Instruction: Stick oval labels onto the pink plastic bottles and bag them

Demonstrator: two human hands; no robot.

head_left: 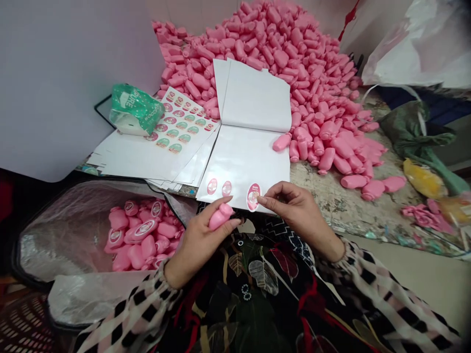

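Between the thumb and fingers of my left hand (201,239) is a small pink plastic bottle (220,217), tilted, its narrow end pointing up and right. My right hand (302,211) pinches the edge of an oval pink-and-white sticker (253,196) marked "BABY". That sticker is over the lower edge of a white sticker sheet (250,157); whether it still touches the backing I cannot tell. Two more oval stickers, one of them the left sticker (212,186), remain on the sheet near my left fingertips. The sheet's upper part is folded back.
A big heap of pink bottles (272,39) covers the table's back and right. Printed sticker sheets (147,157) lie at left under a green plastic package (134,109). Below them, an open clear-lined bag (66,245) holds labelled bottles. A yellow packet (425,179) lies far right.
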